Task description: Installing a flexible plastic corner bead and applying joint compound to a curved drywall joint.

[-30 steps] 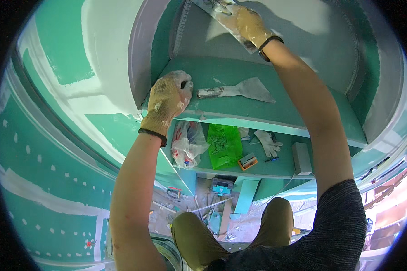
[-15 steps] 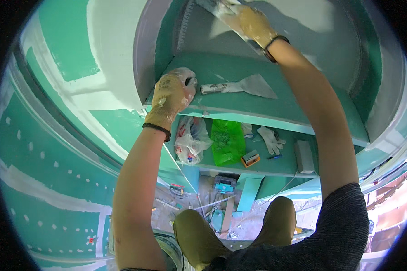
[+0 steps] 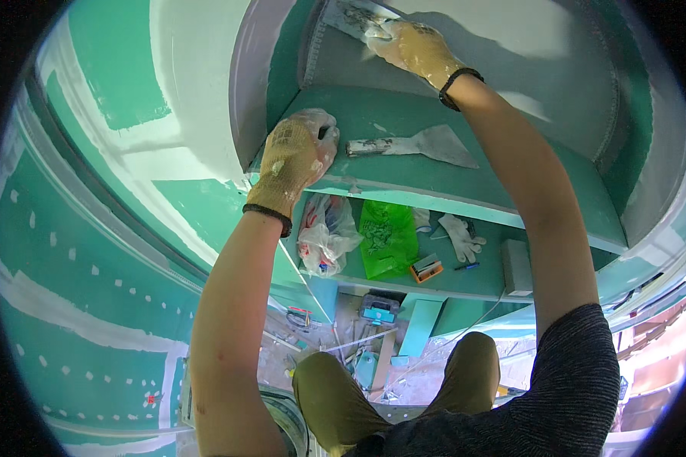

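Note:
In a tan work glove, my right hand (image 3: pixel 415 52) grips a wide putty knife (image 3: pixel 348 18). Its filler-smeared blade lies against the grey back wall (image 3: pixel 465 57) of an arched niche, near the left corner. My left hand (image 3: pixel 297 152), gloved alike and spotted with white filler, rests closed at the left front of the green niche shelf (image 3: pixel 389 174); whatever its curled fingers hold, if anything, is hidden. Just right of it a second putty knife (image 3: pixel 415 145) lies flat on the shelf, handle toward the left hand and flared blade to the right.
On the lower shelf lie a clear plastic bag (image 3: pixel 328 236), a green bag (image 3: pixel 389 240), an orange-and-grey block-like tool (image 3: pixel 426 268), white gloves (image 3: pixel 463 238), a blue pen (image 3: pixel 466 266) and a grey box (image 3: pixel 516 266). Below, a toolbox (image 3: pixel 379 308) stands on the cluttered floor.
My right hand has shifted slightly down and left, and the knife blade has turned along the back wall. The left hand stays at the shelf; the whole view has moved a little.

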A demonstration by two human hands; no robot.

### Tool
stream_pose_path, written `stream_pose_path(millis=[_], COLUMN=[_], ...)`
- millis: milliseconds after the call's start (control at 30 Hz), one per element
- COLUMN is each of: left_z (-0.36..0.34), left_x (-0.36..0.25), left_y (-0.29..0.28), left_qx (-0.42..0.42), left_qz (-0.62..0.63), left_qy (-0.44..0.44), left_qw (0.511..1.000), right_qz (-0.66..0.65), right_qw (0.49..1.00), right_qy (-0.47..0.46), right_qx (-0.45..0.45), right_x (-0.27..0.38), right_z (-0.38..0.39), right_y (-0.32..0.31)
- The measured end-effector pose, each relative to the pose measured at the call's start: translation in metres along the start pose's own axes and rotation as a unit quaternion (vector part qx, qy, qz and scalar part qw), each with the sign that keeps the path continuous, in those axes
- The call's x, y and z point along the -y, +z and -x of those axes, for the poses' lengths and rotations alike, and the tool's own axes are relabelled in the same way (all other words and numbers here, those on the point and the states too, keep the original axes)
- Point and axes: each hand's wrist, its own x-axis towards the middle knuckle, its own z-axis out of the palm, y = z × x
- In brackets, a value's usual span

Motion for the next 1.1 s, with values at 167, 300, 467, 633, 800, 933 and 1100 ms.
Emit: stream_pose_path(millis=[167, 300, 467, 633, 800, 933, 1100], left_z=[0.000, 0.001, 0.001, 0.002, 0.002, 0.002, 0.003], left_x=[0.002, 0.002, 0.008, 0.008, -0.002, -0.002, 0.006], left_y=[0.002, -0.003, 0.003, 0.002, -0.001, 0.001, 0.001], left_qx=[0.011, 0.010, -0.007, -0.006, 0.003, 0.011, -0.005], left_qz=[-0.005, 0.004, 0.001, 0.008, 0.009, -0.005, 0.004], left_qy=[-0.002, -0.001, 0.022, 0.009, -0.010, -0.012, 0.001], left_qw=[1.000, 1.000, 1.000, 1.000, 1.000, 1.000, 1.000], right_qz=[0.005, -0.013, 0.016, -0.007, 0.007, -0.034, -0.029], right_qw=[1.000, 1.000, 1.000, 1.000, 1.000, 0.999, 0.999], right_qy=[-0.002, 0.002, 0.011, -0.002, 0.020, 0.006, 0.028], right_qx=[-0.010, 0.006, -0.014, -0.002, -0.009, -0.020, 0.004], right_x=[0.003, 0.003, 0.001, 0.010, 0.009, 0.016, 0.025], right_z=[0.001, 0.004, 0.005, 0.005, 0.004, -0.003, -0.009], right_y=[0.002, 0.000, 0.004, -0.002, 0.002, 0.012, 0.009])
